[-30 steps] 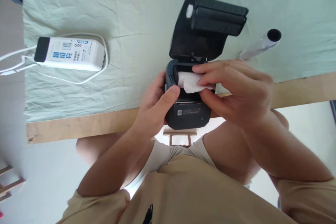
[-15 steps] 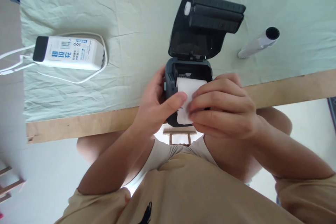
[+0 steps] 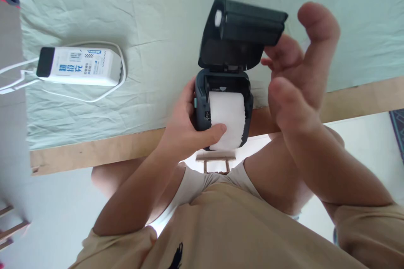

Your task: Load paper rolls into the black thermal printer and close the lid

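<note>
A dark portable printer is held at the table's front edge, its hinged lid standing raised. Inside the body lies a white paper roll. My left hand grips the printer's left side, with the thumb resting on the paper. Beside the raised lid, at its right, is my right hand. Its thumb and index finger are apart, while other fingers reach behind the lid's right edge, partly hidden. Whether they touch the lid is unclear.
A white and black power bank with white cables lies at the left on the pale green cloth. The wooden table edge runs across in front of my legs. A wooden stool shows below.
My right hand has left the paper roll and moved up and right beside the lid. It now covers most of the white tube. The paper lies wider across the printer.
</note>
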Demonstrator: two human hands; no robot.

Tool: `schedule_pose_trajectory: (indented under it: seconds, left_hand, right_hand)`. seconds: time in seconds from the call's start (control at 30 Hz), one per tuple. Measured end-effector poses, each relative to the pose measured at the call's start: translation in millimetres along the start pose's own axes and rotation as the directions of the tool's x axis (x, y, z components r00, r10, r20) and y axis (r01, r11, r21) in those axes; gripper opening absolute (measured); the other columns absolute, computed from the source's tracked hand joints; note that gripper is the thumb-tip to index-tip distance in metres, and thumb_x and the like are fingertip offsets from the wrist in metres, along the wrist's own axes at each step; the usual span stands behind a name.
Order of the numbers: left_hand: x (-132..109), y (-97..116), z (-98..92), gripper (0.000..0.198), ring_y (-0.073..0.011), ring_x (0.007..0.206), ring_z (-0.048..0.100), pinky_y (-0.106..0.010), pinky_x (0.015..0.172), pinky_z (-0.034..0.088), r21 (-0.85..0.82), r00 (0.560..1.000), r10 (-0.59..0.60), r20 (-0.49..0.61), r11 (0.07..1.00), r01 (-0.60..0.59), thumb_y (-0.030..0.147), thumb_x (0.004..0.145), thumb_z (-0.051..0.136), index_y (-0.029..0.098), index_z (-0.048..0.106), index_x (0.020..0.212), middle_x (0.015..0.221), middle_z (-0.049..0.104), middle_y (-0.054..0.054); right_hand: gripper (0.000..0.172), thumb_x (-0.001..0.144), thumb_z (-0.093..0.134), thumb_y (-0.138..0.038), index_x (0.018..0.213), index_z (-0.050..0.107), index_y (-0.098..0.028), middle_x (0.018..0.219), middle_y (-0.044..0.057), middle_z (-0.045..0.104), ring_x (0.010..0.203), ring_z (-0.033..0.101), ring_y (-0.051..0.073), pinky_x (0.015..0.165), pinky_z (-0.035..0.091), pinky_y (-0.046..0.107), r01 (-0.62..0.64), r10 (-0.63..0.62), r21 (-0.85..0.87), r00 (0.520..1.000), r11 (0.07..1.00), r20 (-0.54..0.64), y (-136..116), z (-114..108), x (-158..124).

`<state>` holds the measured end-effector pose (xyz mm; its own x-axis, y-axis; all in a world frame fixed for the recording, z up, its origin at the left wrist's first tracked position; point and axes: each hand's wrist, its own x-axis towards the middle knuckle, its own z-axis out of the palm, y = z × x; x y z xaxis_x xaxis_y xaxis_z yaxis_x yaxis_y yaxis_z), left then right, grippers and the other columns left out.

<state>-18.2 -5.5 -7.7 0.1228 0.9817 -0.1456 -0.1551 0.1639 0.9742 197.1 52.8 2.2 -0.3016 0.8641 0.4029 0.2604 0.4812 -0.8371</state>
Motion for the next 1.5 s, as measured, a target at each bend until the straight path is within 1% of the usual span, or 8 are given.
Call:
schedule_pose_trajectory:
  seconds: [0.13, 0.23, 0.4, 0.63, 0.97, 1.1, 1.3, 1.5]
  left_hand:
    - [-0.6, 1.2, 1.2, 0.094, -0.0378, 0.132, 0.066, -0.042, 0.1, 0.062, 0.004, 1.0, -0.002, -0.029, 1.0, 0.002, 0.03, 0.061, 0.097, 0.022, 0.052, 0.144, 0.143, 0.065, -0.014]
    - [-1.8, 2.6, 2.3, 0.095, -0.0388, 0.135, 0.064, -0.044, 0.104, 0.061, -0.029, 1.0, -0.009, -0.027, 1.0, 0.008, 0.029, 0.059, 0.098, 0.022, 0.052, 0.142, 0.147, 0.063, -0.014]
    - [-3.1, 4.7, 4.3, 0.073, -0.0361, 0.132, 0.066, -0.044, 0.101, 0.062, -0.156, 1.0, -0.008, 0.009, 0.988, 0.009, 0.042, 0.074, 0.091, 0.024, 0.057, 0.137, 0.142, 0.067, -0.012]
    - [-4.0, 19.8, 12.0, 0.053, -0.0282, 0.102, 0.075, -0.032, 0.072, 0.062, -0.149, 0.982, -0.176, -0.069, 0.975, 0.164, 0.033, 0.08, 0.085, 0.025, 0.063, 0.128, 0.111, 0.077, -0.007]
    - [-2.8, 8.2, 13.9, 0.023, -0.027, 0.122, 0.072, -0.04, 0.1, 0.063, -0.337, 0.983, -0.084, -0.165, 0.941, 0.024, 0.043, 0.101, 0.062, 0.024, 0.073, 0.093, 0.094, 0.076, -0.003]
    - [-2.5, 10.7, 13.7, 0.023, -0.0191, 0.097, 0.076, -0.036, 0.099, 0.064, -0.378, 0.983, -0.1, -0.152, 0.925, 0.035, 0.038, 0.102, 0.063, 0.023, 0.074, 0.09, 0.077, 0.068, 0.001]
    - [0.2, 18.1, 14.4, 0.017, -0.021, 0.095, 0.076, -0.031, 0.081, 0.066, -0.327, 0.974, -0.138, -0.18, 0.942, 0.073, 0.04, 0.099, 0.068, 0.024, 0.074, 0.095, 0.078, 0.069, 0.0]
    - [0.4, 13.7, 13.8, 0.015, -0.0247, 0.11, 0.077, -0.036, 0.091, 0.066, -0.324, 0.977, -0.14, -0.158, 0.942, 0.083, 0.038, 0.099, 0.068, 0.025, 0.075, 0.098, 0.094, 0.078, -0.002]
  right_hand:
    - [0.037, 0.097, 0.06, -0.054, 0.134, 0.063, -0.047, 0.13, -0.003, 0.07, 0.129, 0.066, 0.027, 0.105, 0.052, 0.048, 0.066, -0.046, 0.206, 0.994, 0.976, -0.099, 2.7, -0.3, -1.3]
    - [0.042, 0.098, 0.064, -0.053, 0.138, 0.06, -0.042, 0.138, 0.001, 0.066, 0.13, 0.065, 0.027, 0.109, 0.053, 0.048, -0.051, 0.036, 0.163, 0.995, 0.985, 0.095, -1.5, -0.9, -4.6]
    - [0.056, 0.097, 0.065, -0.055, 0.145, 0.048, -0.033, 0.135, 0.006, 0.065, 0.115, 0.068, 0.025, 0.088, 0.062, 0.041, -0.085, 0.049, 0.116, 0.957, 0.99, 0.287, -0.2, -0.4, -7.4]
    - [0.056, 0.094, 0.069, -0.033, 0.145, 0.046, -0.029, 0.128, 0.004, 0.067, 0.085, 0.067, 0.014, 0.069, 0.06, 0.027, 0.044, -0.066, 0.093, 0.966, 0.995, 0.249, 10.3, 3.7, -7.2]
    - [0.042, 0.103, 0.052, -0.043, 0.144, 0.051, -0.032, 0.129, 0.009, 0.069, 0.104, 0.071, 0.026, 0.09, 0.062, 0.047, 0.002, 0.009, -0.061, 0.984, 0.998, 0.178, 1.8, 0.8, -9.4]
    - [0.037, 0.102, 0.054, -0.048, 0.135, 0.057, -0.034, 0.115, 0.008, 0.067, 0.106, 0.069, 0.027, 0.092, 0.061, 0.048, 0.069, -0.064, -0.117, 0.997, 0.991, 0.043, 3.7, -0.6, -10.5]
    - [0.051, 0.089, 0.072, -0.051, 0.135, 0.055, -0.035, 0.104, 0.004, 0.063, 0.098, 0.065, 0.025, 0.086, 0.061, 0.045, 0.147, -0.127, -0.138, 0.981, 0.98, 0.144, 6.7, -5.1, -10.5]
    - [0.038, 0.087, 0.08, -0.043, 0.12, 0.063, -0.032, 0.067, -0.006, 0.055, 0.053, 0.05, 0.014, 0.051, 0.046, 0.033, 0.183, -0.185, -0.076, 0.982, 0.98, -0.028, -1.9, -5.1, -8.9]
